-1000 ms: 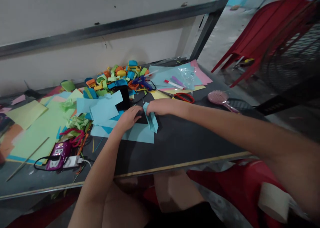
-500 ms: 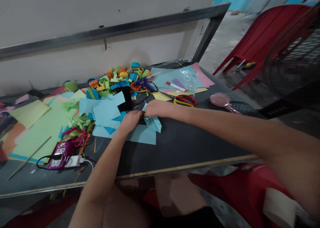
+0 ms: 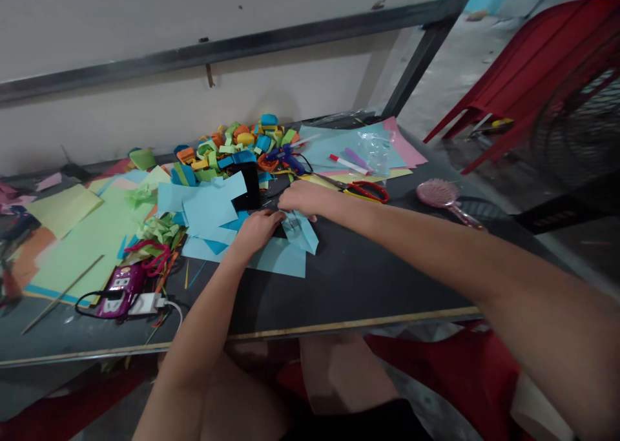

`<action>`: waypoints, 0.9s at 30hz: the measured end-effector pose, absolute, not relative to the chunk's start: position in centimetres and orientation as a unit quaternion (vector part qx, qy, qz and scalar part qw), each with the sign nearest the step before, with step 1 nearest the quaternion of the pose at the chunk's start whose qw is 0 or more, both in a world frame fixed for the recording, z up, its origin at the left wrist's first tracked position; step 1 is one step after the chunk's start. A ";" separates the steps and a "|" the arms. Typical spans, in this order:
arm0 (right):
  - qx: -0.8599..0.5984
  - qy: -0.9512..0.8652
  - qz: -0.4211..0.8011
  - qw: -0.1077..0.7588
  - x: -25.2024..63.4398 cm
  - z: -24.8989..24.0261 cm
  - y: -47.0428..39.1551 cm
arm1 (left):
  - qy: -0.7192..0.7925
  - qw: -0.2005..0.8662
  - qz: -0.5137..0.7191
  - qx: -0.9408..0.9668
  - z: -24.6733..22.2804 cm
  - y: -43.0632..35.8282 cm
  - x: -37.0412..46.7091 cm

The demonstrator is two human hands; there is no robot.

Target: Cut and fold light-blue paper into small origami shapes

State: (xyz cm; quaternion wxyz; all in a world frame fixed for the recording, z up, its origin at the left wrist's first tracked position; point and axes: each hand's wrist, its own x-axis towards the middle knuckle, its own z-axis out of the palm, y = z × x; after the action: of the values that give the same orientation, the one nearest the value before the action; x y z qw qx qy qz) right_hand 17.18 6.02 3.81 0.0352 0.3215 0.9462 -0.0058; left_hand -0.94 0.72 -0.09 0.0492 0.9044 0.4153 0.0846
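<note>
A creased piece of light blue paper (image 3: 301, 233) lies under my two hands at the middle of the table. My right hand (image 3: 298, 197) has its fingers curled down onto the paper's upper edge. Close beside it, my left hand (image 3: 259, 226) presses its closed fingertips on the paper's left side. Flat beneath is a larger light blue sheet (image 3: 281, 261). More blue paper pieces (image 3: 208, 210) are stacked left of my hands, against a dark upright phone-like object (image 3: 249, 186). My fingertips partly hide the creased paper.
Folded paper pieces in several colours (image 3: 232, 147) are heaped at the back, beside a blue glue gun (image 3: 287, 158). Red-and-yellow scissors (image 3: 365, 190), a marker (image 3: 349, 164) and a pink hairbrush (image 3: 440, 195) lie right. A purple power strip (image 3: 122, 291) sits left; a fan (image 3: 581, 118) stands right.
The creased blue paper now shows a wider flap below my right hand, whose fingers have shifted slightly. My left hand stays at its left side. The whole view has turned slightly.
</note>
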 end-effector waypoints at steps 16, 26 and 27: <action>0.270 0.949 0.076 0.146 17.4 5.3 4.6 | 0.380 0.046 0.078 0.921 0.1 0.8 -1.2; 0.337 0.940 -0.042 -0.031 23.7 3.0 3.2 | 0.376 0.082 0.127 0.914 -0.5 1.0 -1.1; 0.357 0.930 -0.069 -0.047 23.9 2.6 3.3 | 0.384 0.082 0.135 0.910 -0.7 1.0 -1.1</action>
State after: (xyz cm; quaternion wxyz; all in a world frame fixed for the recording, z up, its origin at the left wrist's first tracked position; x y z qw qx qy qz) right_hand 23.94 3.27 2.59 -0.0474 0.3567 0.9305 -0.0689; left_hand -1.12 1.00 -0.67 0.0823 0.9095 0.3842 0.1355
